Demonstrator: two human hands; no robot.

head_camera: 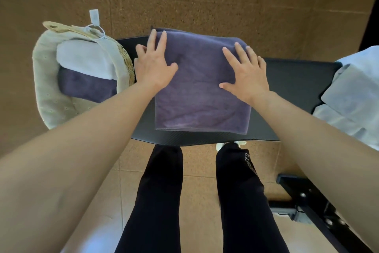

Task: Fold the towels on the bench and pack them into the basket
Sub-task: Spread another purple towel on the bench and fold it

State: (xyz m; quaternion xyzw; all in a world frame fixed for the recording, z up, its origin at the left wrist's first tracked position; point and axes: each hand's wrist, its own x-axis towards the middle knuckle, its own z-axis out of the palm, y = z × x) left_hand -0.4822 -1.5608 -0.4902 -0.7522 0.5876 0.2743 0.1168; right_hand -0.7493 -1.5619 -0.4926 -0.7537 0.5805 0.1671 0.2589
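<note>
A folded purple towel [200,97] lies flat on the black bench [291,80]. My left hand [153,64] rests with straight fingers on the towel's left edge. My right hand [246,72] presses flat on its right part, fingers spread. At the bench's left end stands a woven basket [46,80] with a cream liner. Inside it lie a folded white towel [84,58] and a folded purple towel [86,86]. Loose pale blue-white towels [352,92] are heaped at the bench's right end.
A white tag on a cord [94,17] hangs from the basket's handle. A black metal frame [307,201] stands on the floor at the lower right. My legs in black trousers [162,191] stand before the bench on a tan tiled floor.
</note>
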